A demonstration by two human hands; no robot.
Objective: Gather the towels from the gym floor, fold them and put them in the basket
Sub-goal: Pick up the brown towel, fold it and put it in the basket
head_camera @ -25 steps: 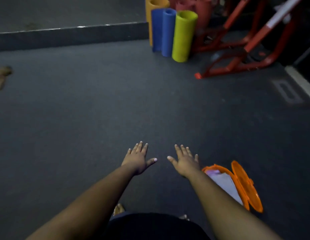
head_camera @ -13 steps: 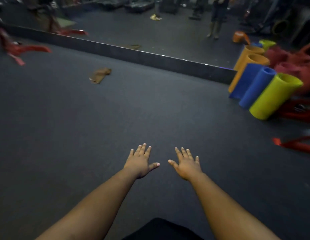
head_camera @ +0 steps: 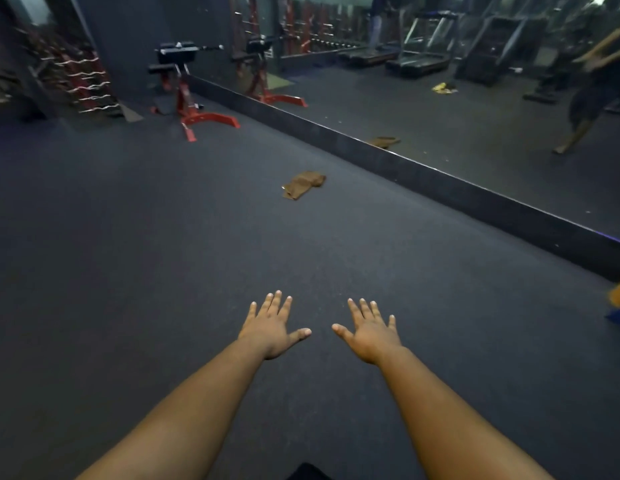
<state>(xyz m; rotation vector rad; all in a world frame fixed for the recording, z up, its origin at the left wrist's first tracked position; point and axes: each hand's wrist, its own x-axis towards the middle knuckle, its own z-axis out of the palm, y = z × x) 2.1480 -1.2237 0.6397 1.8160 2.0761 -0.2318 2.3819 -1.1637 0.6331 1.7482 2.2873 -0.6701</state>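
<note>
Brown towel (head_camera: 303, 184) now nearer — well ahead of both empty, spread grips (head_camera: 272, 327) (head_camera: 370, 332).

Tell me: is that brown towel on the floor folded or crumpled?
Crumpled. The brown towel lies bunched and uneven on the floor, edges not squared.

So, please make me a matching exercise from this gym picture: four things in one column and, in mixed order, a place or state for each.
Things
1. brown towel
2. left hand
3. red-framed bench
4. yellow cloth

Places or states
A. empty, fingers spread, held out over the floor
B. seen only in the mirror, near the treadmills
C. crumpled on the floor, near the mirror base
D. standing far left, beside the mirror wall

Pairs: 1-C, 2-A, 3-D, 4-B
</note>
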